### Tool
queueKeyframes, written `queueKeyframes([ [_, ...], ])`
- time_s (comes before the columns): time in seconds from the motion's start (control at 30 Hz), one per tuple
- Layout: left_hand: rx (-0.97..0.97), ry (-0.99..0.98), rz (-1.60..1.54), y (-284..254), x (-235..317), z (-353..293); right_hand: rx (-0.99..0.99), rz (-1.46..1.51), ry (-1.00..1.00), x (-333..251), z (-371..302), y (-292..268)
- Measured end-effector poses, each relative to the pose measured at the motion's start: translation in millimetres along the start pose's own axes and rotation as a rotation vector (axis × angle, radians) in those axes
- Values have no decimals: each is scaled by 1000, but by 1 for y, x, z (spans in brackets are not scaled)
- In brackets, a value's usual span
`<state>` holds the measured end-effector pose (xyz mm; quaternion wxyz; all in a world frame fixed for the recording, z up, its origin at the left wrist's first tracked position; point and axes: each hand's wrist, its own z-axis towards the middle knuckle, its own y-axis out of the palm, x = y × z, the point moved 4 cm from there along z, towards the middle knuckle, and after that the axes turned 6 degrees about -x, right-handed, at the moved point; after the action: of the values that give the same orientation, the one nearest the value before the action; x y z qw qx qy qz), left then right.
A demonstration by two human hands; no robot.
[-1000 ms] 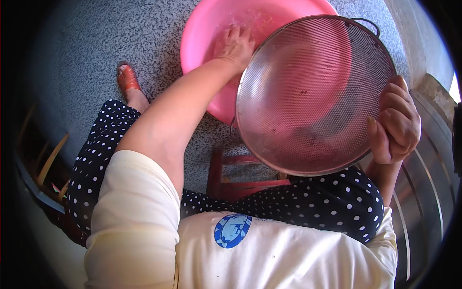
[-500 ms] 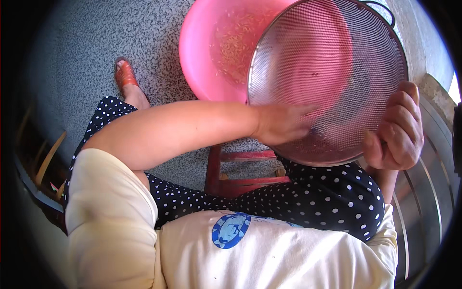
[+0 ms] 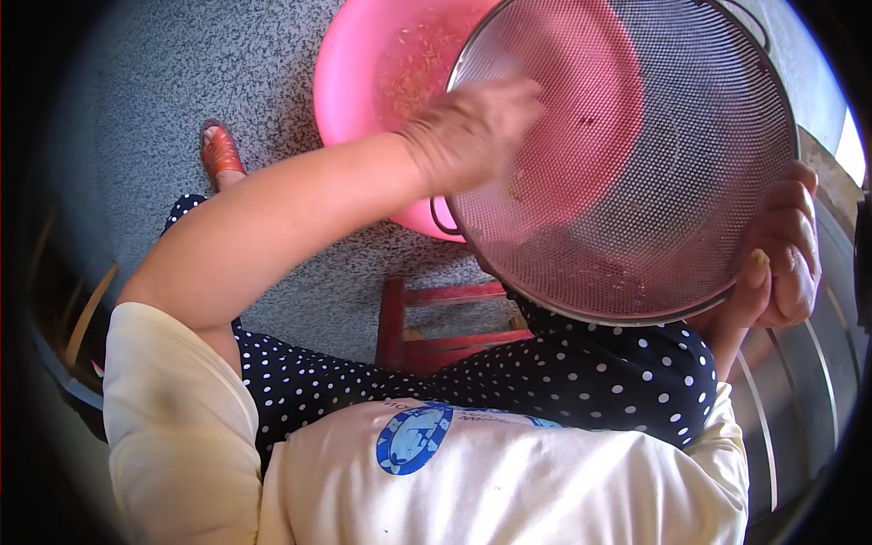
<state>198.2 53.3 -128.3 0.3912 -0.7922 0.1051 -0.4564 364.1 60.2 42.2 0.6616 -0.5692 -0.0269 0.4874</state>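
Speckled grey floor (image 3: 182, 109) underlies the scene. A red wooden stool (image 3: 427, 331) stands on it, partly hidden beneath a dark polka-dot skirt (image 3: 581, 381). An orange-red sandal (image 3: 221, 153), worn on a foot, rests on the floor to the left. A cream shirt (image 3: 509, 481) bearing a round blue emblem (image 3: 413, 439) fills the lower edge. Curved metal ribs (image 3: 799, 381) show at right.

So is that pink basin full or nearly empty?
Nearly empty: the pink basin shows bare bottom with only a thin scatter of grains. The metal sieve covers its right part.
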Motion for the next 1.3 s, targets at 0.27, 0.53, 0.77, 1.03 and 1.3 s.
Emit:
queueKeyframes([
  [0.27,137,551,-378,14,70,-6,36,105,-11,1,-2,10],
  [0.53,-356,333,19,26,-32,-40,-4,106,5,10,-6,19],
  [0.77,-199,-107,182,12,-38,-17,16,48,-20,6,0,17],
  [1.03,-542,189,-395,43,17,-43,10,91,38,2,2,19],
  [1.3,-46,-281,341,21,-66,-30,5,127,70,9,1,14],
])
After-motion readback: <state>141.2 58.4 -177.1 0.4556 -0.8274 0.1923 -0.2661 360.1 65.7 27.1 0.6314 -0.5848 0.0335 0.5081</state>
